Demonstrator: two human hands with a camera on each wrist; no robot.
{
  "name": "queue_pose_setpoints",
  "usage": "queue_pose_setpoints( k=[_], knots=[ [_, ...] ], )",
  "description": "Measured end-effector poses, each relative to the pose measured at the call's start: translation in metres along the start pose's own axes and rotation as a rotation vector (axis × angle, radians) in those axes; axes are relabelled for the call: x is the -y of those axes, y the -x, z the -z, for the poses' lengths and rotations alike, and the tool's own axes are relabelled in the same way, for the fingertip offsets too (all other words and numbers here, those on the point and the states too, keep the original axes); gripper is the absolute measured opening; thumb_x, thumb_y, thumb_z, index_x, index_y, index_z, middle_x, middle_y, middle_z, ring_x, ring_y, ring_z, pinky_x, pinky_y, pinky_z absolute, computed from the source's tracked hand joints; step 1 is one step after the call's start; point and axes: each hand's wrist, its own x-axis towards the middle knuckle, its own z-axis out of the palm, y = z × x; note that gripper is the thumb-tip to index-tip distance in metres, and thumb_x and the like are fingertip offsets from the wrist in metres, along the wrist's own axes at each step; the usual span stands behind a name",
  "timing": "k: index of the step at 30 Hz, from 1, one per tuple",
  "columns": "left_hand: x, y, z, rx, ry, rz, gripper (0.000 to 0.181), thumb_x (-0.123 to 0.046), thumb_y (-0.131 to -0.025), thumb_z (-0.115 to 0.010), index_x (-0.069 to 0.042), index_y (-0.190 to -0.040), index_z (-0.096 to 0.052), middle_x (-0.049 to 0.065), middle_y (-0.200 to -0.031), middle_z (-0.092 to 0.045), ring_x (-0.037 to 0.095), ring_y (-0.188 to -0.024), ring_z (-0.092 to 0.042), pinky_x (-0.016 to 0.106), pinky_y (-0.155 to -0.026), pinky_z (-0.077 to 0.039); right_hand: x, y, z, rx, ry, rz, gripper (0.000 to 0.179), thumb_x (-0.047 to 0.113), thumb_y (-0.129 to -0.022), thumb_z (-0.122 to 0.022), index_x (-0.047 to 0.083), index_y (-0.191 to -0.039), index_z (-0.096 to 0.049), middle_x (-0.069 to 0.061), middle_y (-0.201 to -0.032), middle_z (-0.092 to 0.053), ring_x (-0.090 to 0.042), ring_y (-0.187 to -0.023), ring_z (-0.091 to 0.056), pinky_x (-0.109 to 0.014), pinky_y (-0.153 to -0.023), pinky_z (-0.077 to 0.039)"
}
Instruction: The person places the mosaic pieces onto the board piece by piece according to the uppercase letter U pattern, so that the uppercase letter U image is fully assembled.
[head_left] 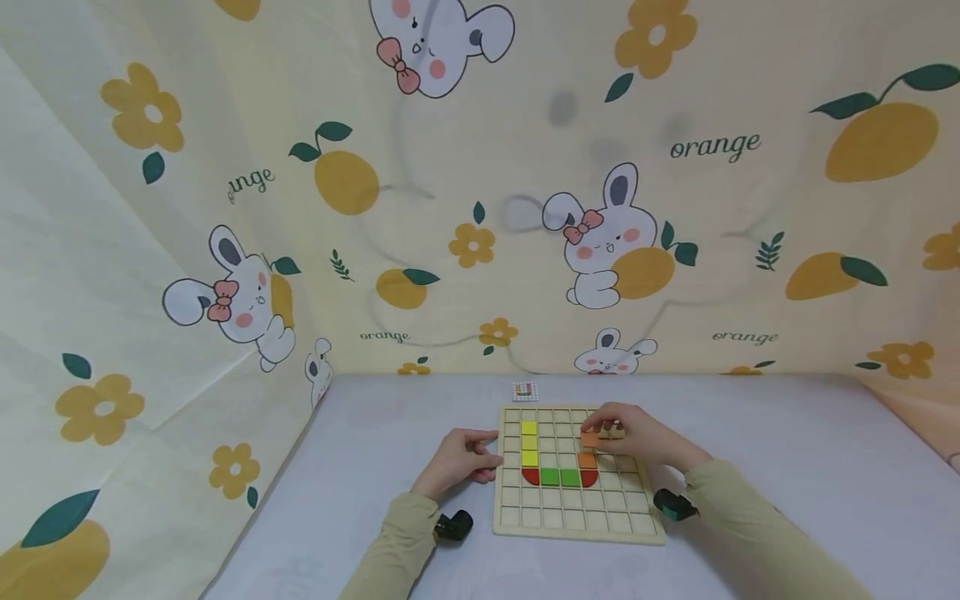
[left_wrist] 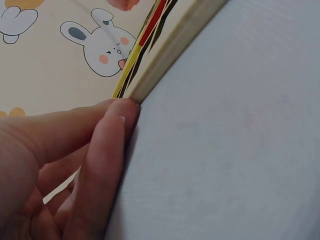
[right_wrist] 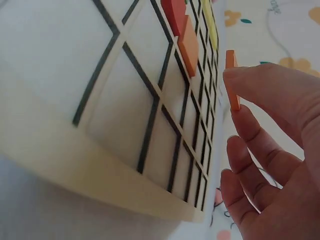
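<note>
A pale wooden grid board [head_left: 551, 521] lies on the table. On it, yellow squares [head_left: 529, 458] form a column, red rounded corner pieces [head_left: 531, 477] flank green squares [head_left: 559, 477], and an orange square [head_left: 587, 462] sits above the right red one. My right hand [head_left: 633, 433] pinches another orange square tile [right_wrist: 232, 80] between thumb and forefinger, over the board; its other fingers curl loosely. The fingertips of my left hand [head_left: 459, 458] touch the board's left edge, also seen in the left wrist view, with thumb and forefinger apart along it.
A small card [head_left: 525, 391] with a coloured pattern lies behind the board. The white table [head_left: 390, 417] meets a cloth backdrop [head_left: 450, 150] printed with rabbits and oranges at the back and left. Black wrist devices [head_left: 454, 527] sit at both sleeves.
</note>
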Motion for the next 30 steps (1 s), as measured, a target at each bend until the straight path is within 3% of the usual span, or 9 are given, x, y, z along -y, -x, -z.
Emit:
queue_pose_setpoints(
  k=[7, 19, 30],
  knots=[
    [0.0002, 0.0001, -0.0009, -0.003, 0.002, 0.006, 0.051, -0.006, -0.08, -0.076, -0.005, -0.129, -0.06, 0.009, -0.078, -0.065, 0.016, -0.058, -0.066, 0.029, -0.056, -0.059, -0.0034, -0.0051, -0.0059, 0.008, -0.016, -0.023, 0.029, 0.022, -0.084, -0.076, 0.011, -0.109, -0.069, 0.0, -0.099, -0.062, -0.022, -0.088, -0.052, -0.031, -0.075, -0.047],
    [-0.0009, 0.0013, -0.0011, 0.0, 0.004, 0.0, 0.051, -0.006, -0.081, -0.076, -0.004, -0.129, -0.06, 0.009, -0.078, -0.065, 0.014, -0.057, -0.065, 0.029, -0.055, -0.059, -0.0069, -0.0079, -0.0099, 0.043, -0.053, -0.052, 0.022, 0.008, -0.088, -0.069, 0.008, -0.11, -0.068, -0.003, -0.105, -0.062, -0.022, -0.09, -0.05, -0.026, -0.075, -0.047],
    [-0.0025, 0.0021, -0.0005, 0.0, -0.006, 0.001, 0.051, -0.007, -0.081, -0.076, -0.005, -0.129, -0.06, 0.009, -0.078, -0.065, 0.014, -0.058, -0.065, 0.028, -0.056, -0.059, -0.0035, -0.0081, -0.0077, 0.05, -0.045, -0.075, 0.02, 0.012, -0.09, -0.068, 0.008, -0.109, -0.07, -0.002, -0.104, -0.063, -0.02, -0.094, -0.053, -0.032, -0.081, -0.048]
  ],
)
